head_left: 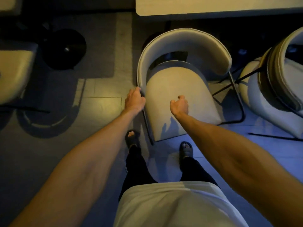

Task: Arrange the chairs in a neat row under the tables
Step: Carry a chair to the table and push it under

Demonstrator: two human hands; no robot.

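Note:
A beige padded chair [176, 86] with a curved backrest [188, 37] and thin dark metal legs stands right in front of me. Its back is turned toward the pale table [213, 7] at the top, and its seat points at my feet. My left hand [134, 100] is wrapped around the left end of the curved backrest. My right hand [179, 106] hovers over the seat with its fingers loosely curled and nothing in it.
A second chair [255, 92] of the same kind stands tilted at the right, close to the first chair's metal leg. Another beige seat [13, 74] is at the left edge, beside a black round table base [65, 48]. Tiled floor lies between them.

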